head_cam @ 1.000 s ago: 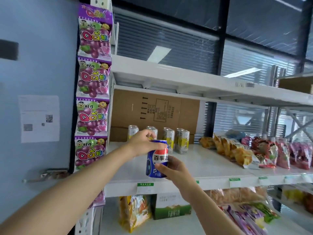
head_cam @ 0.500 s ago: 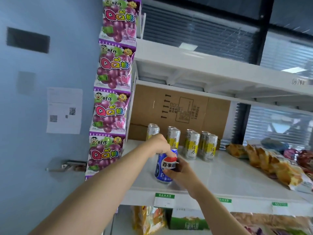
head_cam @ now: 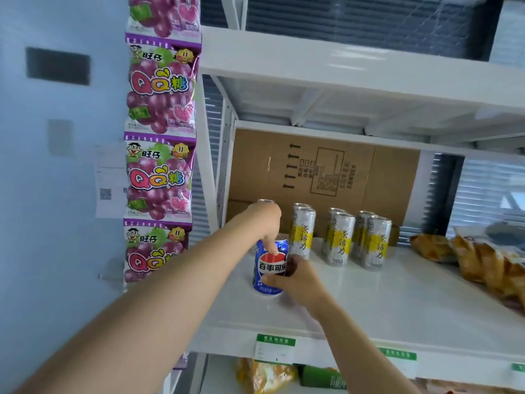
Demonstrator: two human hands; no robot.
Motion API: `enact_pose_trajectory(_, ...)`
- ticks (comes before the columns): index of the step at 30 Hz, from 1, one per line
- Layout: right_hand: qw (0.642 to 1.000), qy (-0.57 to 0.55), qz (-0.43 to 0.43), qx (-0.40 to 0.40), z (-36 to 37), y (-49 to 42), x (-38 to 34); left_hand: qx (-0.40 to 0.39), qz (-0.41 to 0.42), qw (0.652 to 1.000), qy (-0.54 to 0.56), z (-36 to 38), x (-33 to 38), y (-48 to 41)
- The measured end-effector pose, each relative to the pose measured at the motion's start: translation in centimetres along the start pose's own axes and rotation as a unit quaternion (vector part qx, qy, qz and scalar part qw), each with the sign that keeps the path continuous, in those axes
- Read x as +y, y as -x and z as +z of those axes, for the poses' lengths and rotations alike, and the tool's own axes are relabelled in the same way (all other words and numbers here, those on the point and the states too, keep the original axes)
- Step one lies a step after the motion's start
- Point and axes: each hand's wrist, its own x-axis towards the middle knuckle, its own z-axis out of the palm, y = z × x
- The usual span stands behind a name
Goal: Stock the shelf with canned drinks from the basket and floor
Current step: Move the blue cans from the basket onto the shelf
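We log the blue can (head_cam: 271, 265) upright on the white shelf (head_cam: 397, 308), toward its left edge and in front of the silver-yellow cans (head_cam: 339, 240). Left hand (head_cam: 262, 220) caps the can's top, one finger down its front. Right hand (head_cam: 298, 280) wraps its lower body. Cardboard box (head_cam: 326, 172) stands along the back edge.

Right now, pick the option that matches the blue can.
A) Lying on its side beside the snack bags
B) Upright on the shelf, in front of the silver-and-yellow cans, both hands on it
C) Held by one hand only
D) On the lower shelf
B: the blue can stands upright on the white shelf, nearer than the silver-and-yellow cans. The left hand grips its top and the right hand holds its lower side.
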Motion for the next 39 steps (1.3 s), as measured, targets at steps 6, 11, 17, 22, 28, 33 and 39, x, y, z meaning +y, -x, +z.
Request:
enact_pose_trajectory(6, 0.998, 0.054, 0.023, 0.035, 1.6, -3.4, 0.1, 0.014, -0.027, 0.999, -0.034, 0.7, -1.8, -2.8)
enact_pose_trajectory(11, 0.993, 0.089, 0.041, 0.064, 2.5, -5.3, 0.1, 0.057, -0.013, 0.998, 0.017, 1.3, -3.1, -3.9)
enact_pose_trajectory(17, 0.992, 0.093, 0.042, 0.072, 2.7, -6.3, 0.5, 0.075, 0.014, 0.996, 0.052, 2.0, -4.4, -5.1)
enact_pose_trajectory(22, 0.993, 0.065, 0.025, 0.096, 2.9, -6.4, 1.4, 0.082, 0.022, 0.991, 0.100, 2.4, -5.2, -6.2)
enact_pose_trajectory(28, 0.995, 0.037, 0.001, 0.093, 3.0, -6.8, 1.9, 0.092, 0.025, 0.986, 0.135, 2.7, -5.9, -6.7)
enact_pose_trajectory(33, 0.994, 0.011, 0.002, 0.107, 3.1, -6.9, 1.9, 0.102, 0.021, 0.983, 0.149, 3.0, -5.7, -7.1)
enact_pose_trajectory(39, 0.995, 0.021, -0.004, 0.097, 2.9, -7.1, 2.1, 0.115, 0.018, 0.984, 0.137, 3.3, -5.5, -7.5)
